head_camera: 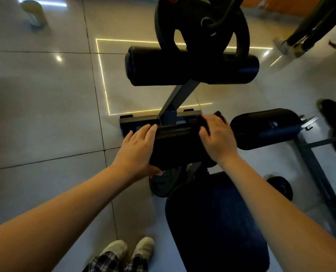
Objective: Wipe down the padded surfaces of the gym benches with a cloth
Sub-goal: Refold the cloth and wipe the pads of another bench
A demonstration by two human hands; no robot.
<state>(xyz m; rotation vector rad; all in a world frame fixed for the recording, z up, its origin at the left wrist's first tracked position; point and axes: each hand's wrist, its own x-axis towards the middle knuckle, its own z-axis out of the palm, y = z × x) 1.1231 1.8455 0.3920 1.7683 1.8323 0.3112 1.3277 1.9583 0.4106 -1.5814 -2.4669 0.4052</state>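
- Both hands were on the near foam roller pad when I logged this entry: left hand cupped over its left end, fingers spread across the top and thumb tucked beneath; right hand pressed on the right part of the pad.
- Cloth: dark, blurred, pinned under the right hand's fingers against the pad, one corner poking out past the fingertips on the far side. I noted that hand as clenched on the cloth; the left as gripping the pad itself.
- Pad axis: long axis ran left to right across my view, roughly level, square to the line of both forearms.
- Seat pad: dark, directly below the right forearm, its length running from near to far, toward the roller.
- Far roller pad: parallel to the near one, well beyond it, joined by a slanted steel post; a weight plate hung above it.
- Second bench's roller: just right of the right hand, its frame crowding that side.
- Open room: bare tiled floor lay wide to the left of the left hand; my wearer's two pale shoes stood at the near edge, left of the seat.
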